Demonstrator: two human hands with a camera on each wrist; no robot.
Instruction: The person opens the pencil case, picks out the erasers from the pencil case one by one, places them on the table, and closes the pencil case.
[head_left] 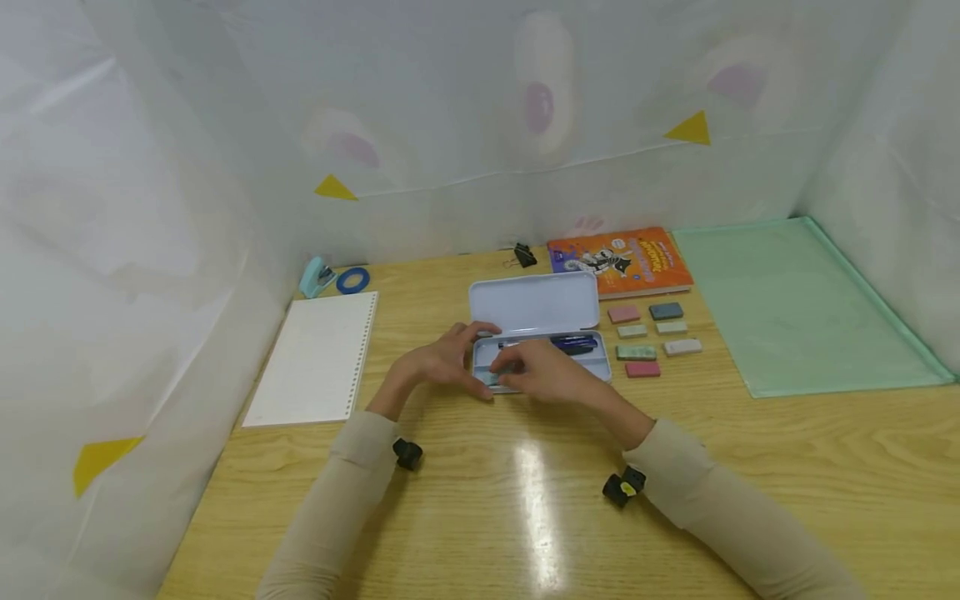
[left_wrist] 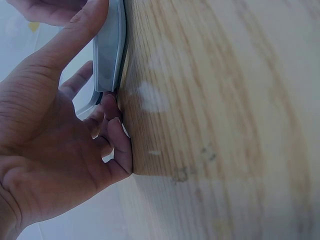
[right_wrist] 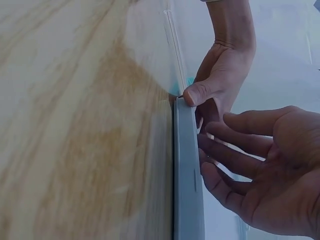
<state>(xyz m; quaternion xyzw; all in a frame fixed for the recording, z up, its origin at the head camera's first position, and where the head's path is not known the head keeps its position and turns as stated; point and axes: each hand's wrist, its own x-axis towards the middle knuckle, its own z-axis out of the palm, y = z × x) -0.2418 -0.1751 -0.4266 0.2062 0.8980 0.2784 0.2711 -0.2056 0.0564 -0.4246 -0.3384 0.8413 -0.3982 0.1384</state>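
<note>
A pale blue pencil case (head_left: pixel 534 305) lies open on the table, its lid tipped back. Several dark blue and black pens (head_left: pixel 576 343) lie in its rear compartment. My left hand (head_left: pixel 448 360) grips the case's left end, with the thumb along the front wall and the fingers curled round the end and behind. My right hand (head_left: pixel 551 371) reaches over the front wall with bent fingers, fingertips down in the left part of the front compartment. A light bluish piece (head_left: pixel 487 377) shows beside those fingertips. Whether the right fingertips pinch anything is hidden.
Several erasers (head_left: pixel 636 352) lie right of the case. Behind are an orange book (head_left: pixel 622 262) and a black binder clip (head_left: pixel 525 255). A notebook (head_left: pixel 315 358), blue tape roll (head_left: pixel 352 281) and stapler (head_left: pixel 317 277) lie left. A green mat (head_left: pixel 817 308) covers the right.
</note>
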